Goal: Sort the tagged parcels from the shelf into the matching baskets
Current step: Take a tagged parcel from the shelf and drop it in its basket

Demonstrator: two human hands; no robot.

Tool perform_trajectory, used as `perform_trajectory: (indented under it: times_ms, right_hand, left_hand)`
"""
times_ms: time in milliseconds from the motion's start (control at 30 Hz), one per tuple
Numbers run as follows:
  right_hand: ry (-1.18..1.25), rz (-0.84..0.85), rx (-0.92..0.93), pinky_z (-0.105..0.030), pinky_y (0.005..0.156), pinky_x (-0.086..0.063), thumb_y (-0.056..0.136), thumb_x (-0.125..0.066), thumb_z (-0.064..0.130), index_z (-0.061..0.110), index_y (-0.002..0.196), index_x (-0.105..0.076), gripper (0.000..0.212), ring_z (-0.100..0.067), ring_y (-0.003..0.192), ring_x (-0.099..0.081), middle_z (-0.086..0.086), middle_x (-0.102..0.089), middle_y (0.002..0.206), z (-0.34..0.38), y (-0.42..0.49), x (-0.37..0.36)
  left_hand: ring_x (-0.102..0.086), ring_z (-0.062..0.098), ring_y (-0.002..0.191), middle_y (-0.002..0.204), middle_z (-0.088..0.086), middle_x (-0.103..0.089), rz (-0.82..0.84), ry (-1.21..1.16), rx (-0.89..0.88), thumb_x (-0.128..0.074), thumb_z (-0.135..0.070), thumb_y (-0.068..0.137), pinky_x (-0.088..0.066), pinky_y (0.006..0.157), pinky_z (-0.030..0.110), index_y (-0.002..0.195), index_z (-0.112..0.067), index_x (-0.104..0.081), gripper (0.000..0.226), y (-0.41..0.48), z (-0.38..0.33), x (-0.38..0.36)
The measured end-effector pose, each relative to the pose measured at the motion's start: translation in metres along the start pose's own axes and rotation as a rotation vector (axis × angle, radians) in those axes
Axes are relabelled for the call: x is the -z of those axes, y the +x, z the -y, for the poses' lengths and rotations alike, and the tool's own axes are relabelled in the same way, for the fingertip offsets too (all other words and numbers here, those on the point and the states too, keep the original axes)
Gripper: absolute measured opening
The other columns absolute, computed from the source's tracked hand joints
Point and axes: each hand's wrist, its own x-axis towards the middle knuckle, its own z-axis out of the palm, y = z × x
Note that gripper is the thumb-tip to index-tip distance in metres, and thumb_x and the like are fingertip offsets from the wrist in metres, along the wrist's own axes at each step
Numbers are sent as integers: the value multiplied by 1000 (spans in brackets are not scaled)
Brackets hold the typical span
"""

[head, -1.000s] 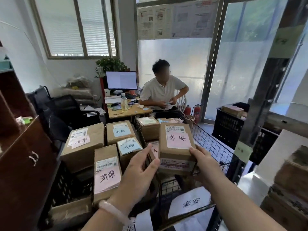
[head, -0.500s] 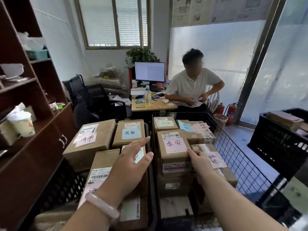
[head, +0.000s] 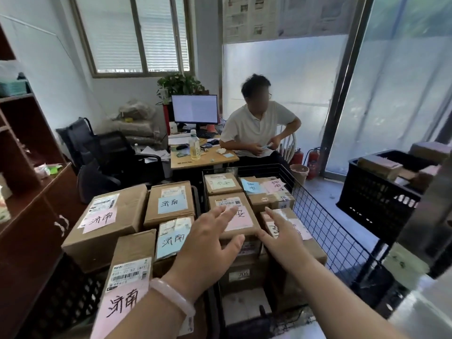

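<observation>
**Pink-tagged parcel perched high in the wire basket, both hands open**

The pink-tagged parcel (head: 241, 220) is seen inside the wire basket (head: 325, 231), on top of other boxes near its middle. The left hand (head: 208, 243) is held over the parcel's near-left corner, and the right hand (head: 281, 231) just beside its right edge. The fingers (head: 221, 216) of both are straight and spread, and nothing is gripped. Whether the parcel is touched cannot be told.

A slip is judged the main risk. The parcel is perched on a stack, and a lower box marked 705 (head: 241, 275) at the basket's near end leaves a drop. A brush from either hand could tip it off. The tag is partly covered, so a wrong match cannot be ruled out.
</observation>
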Motion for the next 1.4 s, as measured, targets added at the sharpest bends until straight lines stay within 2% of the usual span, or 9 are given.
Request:
perform_trajectory:
  times_ms: [133, 200, 267, 433, 667, 867, 1100, 1200, 1400]
  right_hand:
    - [-279, -98, 121, -39, 119, -19, 84, -60, 58, 47, 147, -21, 75, -7, 145, -15, 17, -18, 157, 10, -54, 29]
    - [-385, -143, 107, -36, 120, -11, 84, -56, 62, 48, 148, -14, 78, -7, 147, -7, 19, -11, 158, 13, -84, 40]
    - [-476, -197, 67, -34, 120, -4, 84, -53, 65, 47, 149, -9, 81, -7, 147, 0, 16, -5, 160, 13, -115, 48]
    - [-624, -286, -110, -27, 117, 6, 86, -47, 68, 46, 149, 3, 83, -6, 147, 10, 16, 6, 160, 5, -206, 58]
    - [-694, -484, -335, -26, 113, 15, 85, -47, 69, 45, 150, 2, 84, 3, 140, 18, 16, 6, 160, -7, -318, 90]
    - [-622, -606, -556, -36, 121, 3, 86, -53, 63, 45, 150, 0, 85, -4, 145, 14, 18, 7, 159, -16, -399, 125]
    - [-510, -686, -699, -35, 118, -16, 87, -57, 58, 42, 151, -9, 82, -11, 148, -6, 14, -2, 161, -71, -459, 166]
    - [-448, -669, -717, -34, 116, -24, 86, -57, 58, 43, 150, -11, 80, -14, 147, -14, 11, -4, 161, -102, -482, 185]
    - [-355, -717, -703, -33, 116, -23, 90, -57, 49, 41, 149, -21, 70, -16, 145, -20, 6, -15, 160, -148, -519, 230]
  left_hand:
    - [-9, 8, 150, 162, -12, -19, 49, 78, -123, -52, -51, 97, -11, 122, 30, 153, -47, -16, 67, -4, -16, -11]
    - [-3, 10, 152, 165, -10, -12, 80, 151, -188, -48, -54, 97, -3, 124, 33, 154, -48, -11, 68, -10, -23, -17]
    - [3, 11, 152, 166, -11, -5, 110, 192, -254, -45, -57, 98, 4, 121, 33, 154, -49, -6, 69, -20, -31, -23]
    - [9, 14, 153, 166, -9, 2, 153, 183, -441, -44, -59, 97, 5, 125, 37, 154, -48, 0, 73, -53, -63, -47]
    - [14, 13, 152, 166, -10, 6, 268, 69, -699, -42, -63, 96, 15, 117, 31, 153, -50, 3, 75, -113, -128, -89]
    - [10, 12, 152, 166, -11, 3, 351, -47, -828, -46, -60, 96, 5, 121, 32, 154, -49, -1, 74, -151, -194, -111]
    - [5, 13, 152, 166, -11, 0, 433, -67, -869, -47, -59, 95, -2, 123, 36, 155, -48, -4, 74, -192, -251, -156]
    - [4, 14, 153, 166, -11, 0, 514, -61, -845, -50, -59, 94, -6, 124, 39, 154, -49, -5, 75, -215, -279, -179]
    - [0, 19, 153, 167, -8, -4, 593, -25, -811, -52, -58, 94, -14, 122, 43, 155, -47, -11, 74, -242, -340, -223]
